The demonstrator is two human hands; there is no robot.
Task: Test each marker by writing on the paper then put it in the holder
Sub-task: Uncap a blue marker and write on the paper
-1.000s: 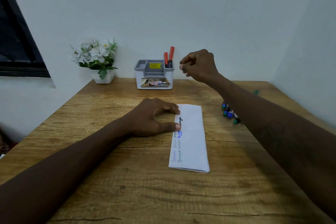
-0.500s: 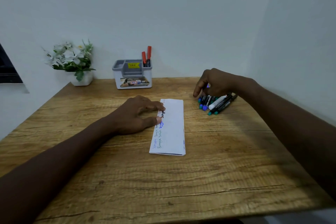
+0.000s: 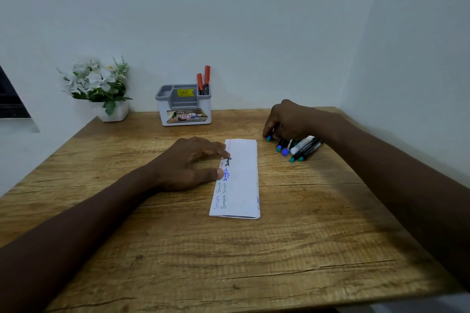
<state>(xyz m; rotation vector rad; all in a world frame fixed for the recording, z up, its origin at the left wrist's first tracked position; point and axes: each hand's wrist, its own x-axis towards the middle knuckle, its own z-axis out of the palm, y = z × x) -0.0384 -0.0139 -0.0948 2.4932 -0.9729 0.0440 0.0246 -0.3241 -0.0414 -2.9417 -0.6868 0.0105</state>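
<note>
Teal at the tip of the thing to lift: a teal-capped black marker (image 3: 268,138), outermost of the loose pile of capped markers (image 3: 301,147) on the right of the wooden counter (image 3: 254,262), just beyond the far right corner of the folded white paper (image 3: 241,183). Right hand (image 3: 287,119) arched over that pile, fingers (image 3: 266,131) curled down and pinching the marker at its cap end; barrel hidden beneath the palm, reach of the grip along it impossible to tell. Left hand (image 3: 188,162) low and relaxed, forefinger and thumb pressing the paper's left edge, right beside lines of blue, black and green writing.

To do it well:

- Shift the pinch from cap to barrel before lifting, to avoid pulling the cap off or swinging the marker.
- Lift straight up, clear of the neighbours, all packed close and probably ready to roll.
- Keep the paper pinned with the left hand, fingertips off the written lines.
- Uncap, write one short word on the blank stretch to the right of the existing lines, judge the ink, recap firmly.
- Then carry to the grey-and-white plastic holder (image 3: 184,109) at the back by the wall and drop it in upright, most likely in the right-hand compartment beside the two red-capped markers (image 3: 203,80) already standing there.
- Ignore the white pot of white flowers (image 3: 101,84), well off to the holder's left.
</note>
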